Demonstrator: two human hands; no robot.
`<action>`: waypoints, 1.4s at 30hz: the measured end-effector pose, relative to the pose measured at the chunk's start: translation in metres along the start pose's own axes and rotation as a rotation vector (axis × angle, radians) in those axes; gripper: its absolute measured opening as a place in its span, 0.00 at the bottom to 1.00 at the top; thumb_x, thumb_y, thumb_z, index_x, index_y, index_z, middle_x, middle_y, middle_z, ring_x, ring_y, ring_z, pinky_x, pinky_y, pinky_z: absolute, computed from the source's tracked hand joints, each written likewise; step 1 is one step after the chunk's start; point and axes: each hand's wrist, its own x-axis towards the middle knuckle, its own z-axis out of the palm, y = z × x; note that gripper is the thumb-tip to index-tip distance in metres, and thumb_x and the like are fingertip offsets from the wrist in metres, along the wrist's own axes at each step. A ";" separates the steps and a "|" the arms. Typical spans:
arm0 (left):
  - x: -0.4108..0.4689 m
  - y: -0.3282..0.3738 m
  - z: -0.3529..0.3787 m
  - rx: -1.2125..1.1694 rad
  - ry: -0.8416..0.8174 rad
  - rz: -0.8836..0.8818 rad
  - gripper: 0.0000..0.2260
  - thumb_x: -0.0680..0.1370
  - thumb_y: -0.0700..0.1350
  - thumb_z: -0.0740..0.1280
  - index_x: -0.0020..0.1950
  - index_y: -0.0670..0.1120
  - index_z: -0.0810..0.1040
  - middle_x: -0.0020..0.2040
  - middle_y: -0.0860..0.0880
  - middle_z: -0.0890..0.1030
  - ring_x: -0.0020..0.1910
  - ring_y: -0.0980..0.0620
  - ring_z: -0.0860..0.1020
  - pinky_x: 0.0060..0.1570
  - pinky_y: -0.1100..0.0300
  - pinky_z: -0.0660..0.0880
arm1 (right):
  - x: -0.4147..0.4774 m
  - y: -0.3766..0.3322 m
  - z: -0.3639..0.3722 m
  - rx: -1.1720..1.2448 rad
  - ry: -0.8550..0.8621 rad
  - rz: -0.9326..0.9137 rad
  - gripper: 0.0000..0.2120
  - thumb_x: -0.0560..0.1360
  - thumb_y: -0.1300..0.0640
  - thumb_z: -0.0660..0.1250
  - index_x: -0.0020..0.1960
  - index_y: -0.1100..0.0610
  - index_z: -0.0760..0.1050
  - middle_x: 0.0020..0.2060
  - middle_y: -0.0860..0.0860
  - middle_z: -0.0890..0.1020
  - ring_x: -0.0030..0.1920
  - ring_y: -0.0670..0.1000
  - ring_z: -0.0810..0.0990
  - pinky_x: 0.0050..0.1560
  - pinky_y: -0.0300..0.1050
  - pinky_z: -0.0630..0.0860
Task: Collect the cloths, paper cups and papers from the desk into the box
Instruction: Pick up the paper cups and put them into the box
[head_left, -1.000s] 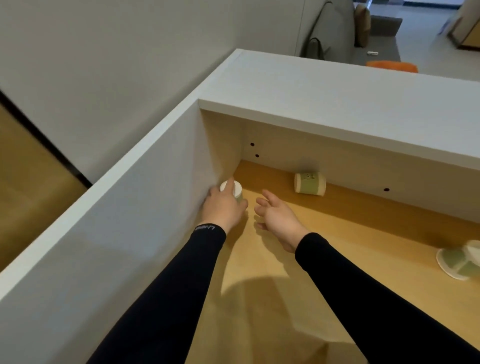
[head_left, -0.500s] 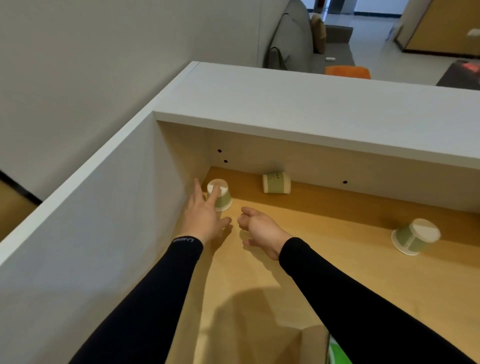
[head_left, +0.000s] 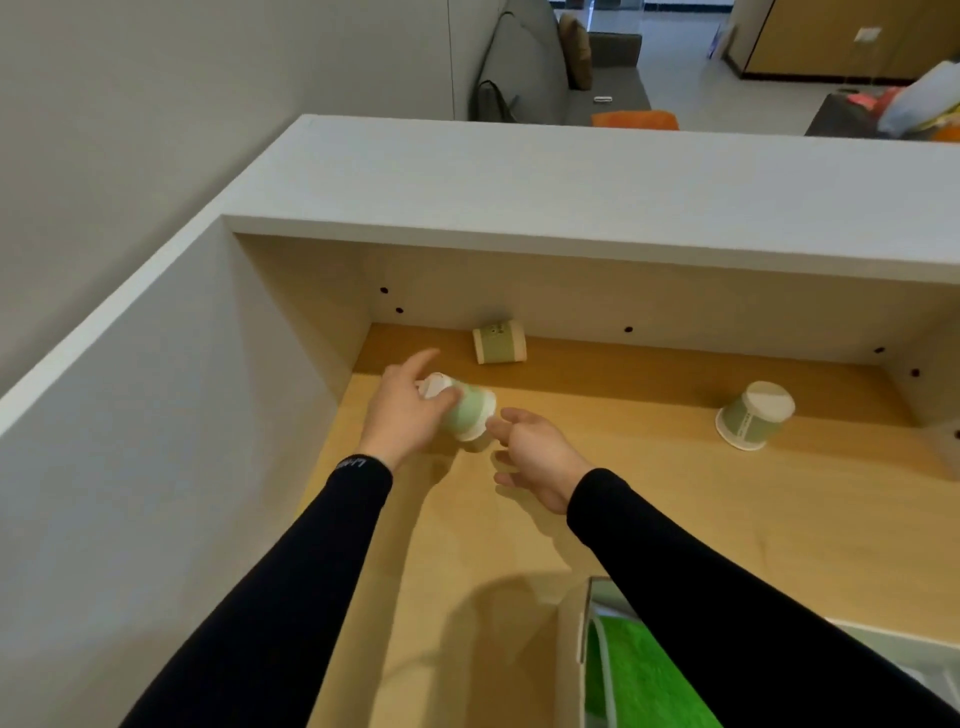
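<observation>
At the back-left corner of the light wooden tabletop (head_left: 649, 519), seemingly lifted just off it, the green-and-white paper cup (head_left: 470, 408) sits in the left hand (head_left: 402, 415). Thumb & lower fingers wrap round its side, index finger sticks out free, cup tipped w/ base up-left & open rim down-right. That tilt prob. suits a hand-over, since the rim faces the right hand (head_left: 537, 452), which hovers just beside it w/ fingers loose & apart, holding nothing; can't tell if a fingertip touches the rim. Outward from there, a second paper cup (head_left: 500, 342) lies on its side against the back panel, & a third paper cup (head_left: 756, 415) leans upside-down well off to the right, near the far corner. The brown cardboard box (head_left: 569, 675) stands at the near edge under the right forearm w/ a bright green cloth (head_left: 644, 680) already inside, i.e. parked close so things can be dropped in w/o stretching. White partition walls (head_left: 156, 415) fence the tabletop on the left & back, hence both arms reach in from the front. No papers in view; I'd judge three cups not yet boxed.
</observation>
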 end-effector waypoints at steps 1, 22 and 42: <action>-0.011 0.010 -0.003 -0.190 -0.029 -0.021 0.17 0.71 0.52 0.69 0.60 0.56 0.74 0.58 0.50 0.76 0.51 0.51 0.77 0.47 0.55 0.78 | -0.006 0.000 -0.004 0.011 0.012 -0.045 0.23 0.78 0.50 0.59 0.72 0.52 0.61 0.55 0.49 0.76 0.52 0.49 0.76 0.58 0.50 0.73; -0.197 0.156 0.061 0.463 -1.245 0.378 0.26 0.65 0.50 0.77 0.61 0.55 0.73 0.55 0.58 0.79 0.53 0.57 0.77 0.54 0.60 0.74 | -0.230 0.095 -0.167 -0.559 -0.183 0.028 0.19 0.68 0.50 0.74 0.53 0.58 0.76 0.42 0.52 0.82 0.38 0.48 0.81 0.41 0.43 0.79; -0.010 0.043 0.036 0.088 -0.106 -0.082 0.15 0.74 0.45 0.67 0.61 0.51 0.74 0.58 0.49 0.79 0.50 0.52 0.77 0.48 0.55 0.77 | -0.017 -0.027 -0.086 -0.081 0.125 -0.254 0.20 0.77 0.60 0.61 0.68 0.56 0.67 0.62 0.53 0.75 0.58 0.51 0.76 0.55 0.46 0.77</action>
